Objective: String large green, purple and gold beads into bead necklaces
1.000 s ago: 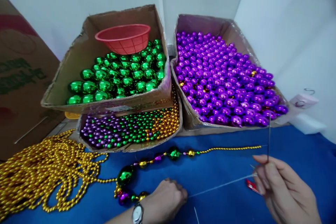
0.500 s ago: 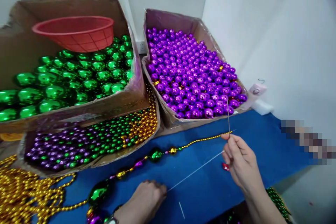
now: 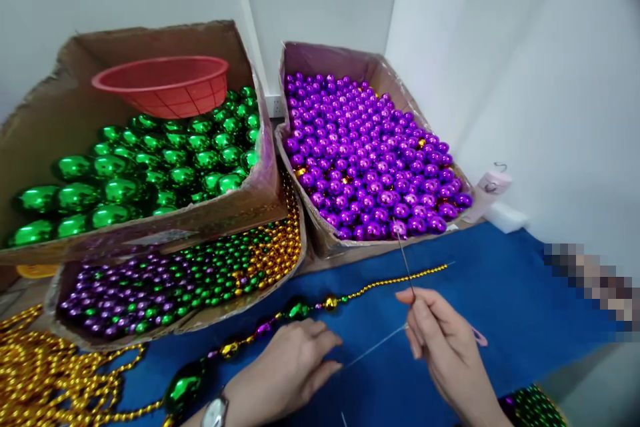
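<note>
My right hand (image 3: 440,340) is closed in a pinch on a long thin needle (image 3: 405,260) that points up and slightly left. White thread (image 3: 375,348) runs from beneath this hand to the thumb tip of my left hand (image 3: 293,367). Thumb and fingers of the left hand are apart, and a watch (image 3: 215,411) sits on its wrist. Behind both hands a bead strand (image 3: 395,280) lies across the blue cloth (image 3: 510,293). Small gold beads form its right end; larger green, gold and purple ones follow leftward, partly hidden by the left hand.
Cardboard boxes at the back hold green balls (image 3: 120,190) and purple balls (image 3: 370,153). A red basket (image 3: 170,90) rests on the green ones. In front stands a box of small mixed beads (image 3: 200,273). Gold bead strands (image 3: 60,373) are heaped at left; a pink spool-like item (image 3: 493,183) stands right.
My left hand has moved up and its fingers have spread. My right hand has shifted slightly left and down, away from the strand's end, with the needle now tilting left. The view has also shifted.
</note>
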`<action>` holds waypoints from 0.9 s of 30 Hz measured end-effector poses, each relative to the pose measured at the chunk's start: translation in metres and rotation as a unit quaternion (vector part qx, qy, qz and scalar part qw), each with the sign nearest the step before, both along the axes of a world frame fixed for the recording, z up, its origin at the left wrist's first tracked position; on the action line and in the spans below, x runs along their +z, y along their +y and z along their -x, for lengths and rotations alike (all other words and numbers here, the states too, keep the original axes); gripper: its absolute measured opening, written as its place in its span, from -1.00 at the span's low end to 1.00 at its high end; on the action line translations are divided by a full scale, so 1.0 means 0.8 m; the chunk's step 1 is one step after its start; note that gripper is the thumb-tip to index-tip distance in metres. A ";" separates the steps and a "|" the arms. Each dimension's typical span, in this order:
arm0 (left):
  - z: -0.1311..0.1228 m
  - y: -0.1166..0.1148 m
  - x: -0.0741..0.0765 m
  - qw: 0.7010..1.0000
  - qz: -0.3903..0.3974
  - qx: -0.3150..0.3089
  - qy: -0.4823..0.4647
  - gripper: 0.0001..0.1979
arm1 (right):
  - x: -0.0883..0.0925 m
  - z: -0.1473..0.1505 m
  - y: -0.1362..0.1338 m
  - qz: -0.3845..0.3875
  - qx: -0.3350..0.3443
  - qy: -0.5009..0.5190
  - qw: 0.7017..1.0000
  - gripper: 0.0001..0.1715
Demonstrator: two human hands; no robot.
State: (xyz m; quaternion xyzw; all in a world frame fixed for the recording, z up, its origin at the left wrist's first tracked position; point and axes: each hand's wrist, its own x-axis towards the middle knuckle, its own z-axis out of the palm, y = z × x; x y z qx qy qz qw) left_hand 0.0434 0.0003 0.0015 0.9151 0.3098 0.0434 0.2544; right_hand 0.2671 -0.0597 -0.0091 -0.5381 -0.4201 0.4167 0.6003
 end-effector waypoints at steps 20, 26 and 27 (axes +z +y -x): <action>-0.141 0.126 0.074 0.967 -0.247 0.017 -0.058 -0.74 | -0.013 -0.004 -0.024 -0.042 -0.032 0.001 0.999 -0.71; -0.163 0.148 0.057 0.987 -0.145 0.031 -0.058 -0.73 | -0.009 -0.005 -0.033 -0.038 -0.063 -0.020 0.997 -0.76; -0.164 0.149 0.057 0.989 -0.133 0.032 -0.065 -0.73 | -0.009 -0.004 -0.034 -0.037 -0.063 -0.021 0.997 -0.76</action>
